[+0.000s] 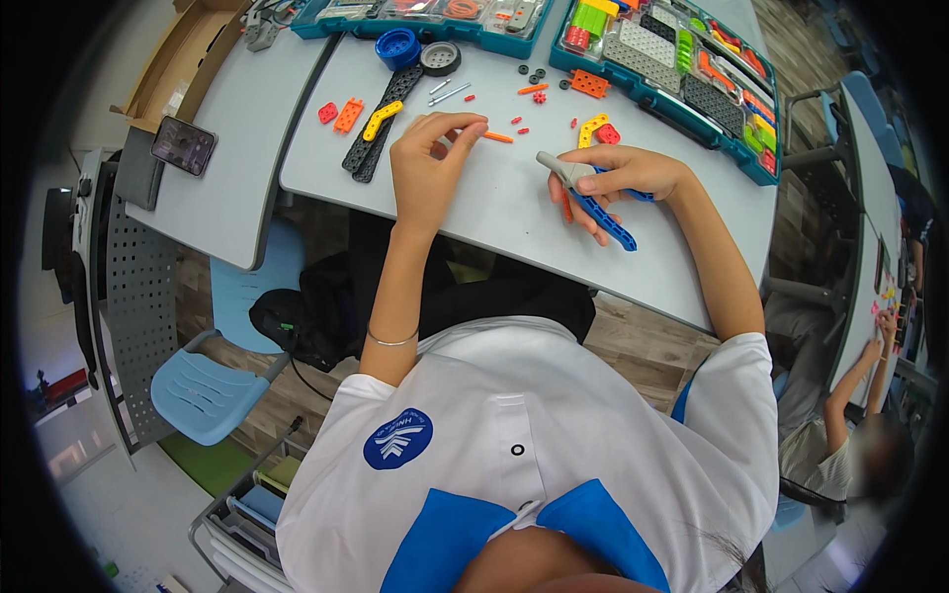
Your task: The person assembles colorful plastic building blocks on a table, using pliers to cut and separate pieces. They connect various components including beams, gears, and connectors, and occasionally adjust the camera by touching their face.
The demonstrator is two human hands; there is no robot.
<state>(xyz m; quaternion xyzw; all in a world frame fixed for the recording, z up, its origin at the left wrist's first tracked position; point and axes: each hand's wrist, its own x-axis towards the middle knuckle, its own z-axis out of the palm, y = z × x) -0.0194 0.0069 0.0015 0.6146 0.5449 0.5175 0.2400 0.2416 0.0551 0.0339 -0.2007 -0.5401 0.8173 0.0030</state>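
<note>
My left hand is closed in a pinch at the end of a thin orange rod, above the table. My right hand is wrapped round plastic pliers with a grey head and blue handles. A red-orange piece shows by the fingers of that hand; whether it is gripped I cannot tell. Beyond the right hand lie a yellow angled beam and a red connector. Left of my left hand, another yellow angled beam rests across black perforated beams.
Teal cases of building parts line the table's far side. Between them and me lie a blue wheel hub, a grey wheel, metal shafts and orange plates. A phone sits at left. Another person works at right.
</note>
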